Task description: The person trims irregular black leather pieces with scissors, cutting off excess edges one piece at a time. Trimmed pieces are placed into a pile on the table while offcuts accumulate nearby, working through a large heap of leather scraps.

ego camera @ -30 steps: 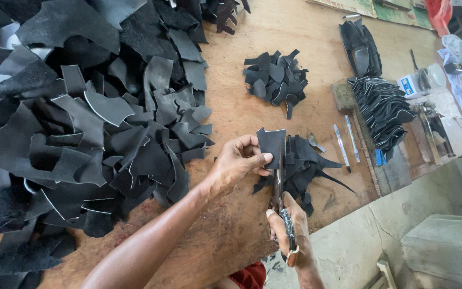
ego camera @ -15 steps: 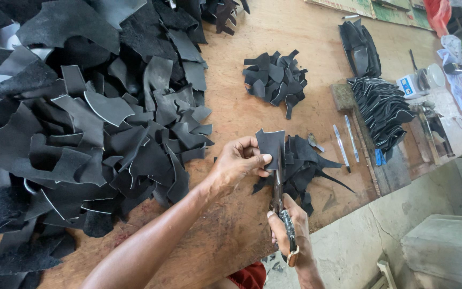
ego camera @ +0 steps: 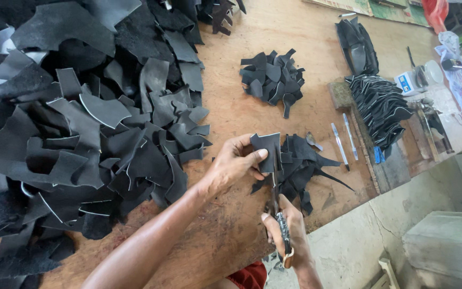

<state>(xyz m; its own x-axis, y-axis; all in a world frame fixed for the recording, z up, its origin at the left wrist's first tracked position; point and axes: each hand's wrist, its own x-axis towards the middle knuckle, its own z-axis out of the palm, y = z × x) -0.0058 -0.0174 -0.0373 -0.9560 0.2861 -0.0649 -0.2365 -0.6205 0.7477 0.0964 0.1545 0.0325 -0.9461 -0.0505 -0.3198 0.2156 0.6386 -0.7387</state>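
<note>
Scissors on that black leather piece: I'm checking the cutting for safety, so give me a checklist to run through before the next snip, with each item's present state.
1. Left hand pinches the small black leather piece firmly: ok.
2. Right hand grips the dark-handled scissors: ok.
3. Scissor blades meet the piece's lower edge: ok.
4. Left thumb clear of the blades: cannot tell, it sits close.
5. Pile of cut black scraps lies under the work on the brown wooden table: ok.
6. The two silver pens lie apart from the hands: ok.
</note>
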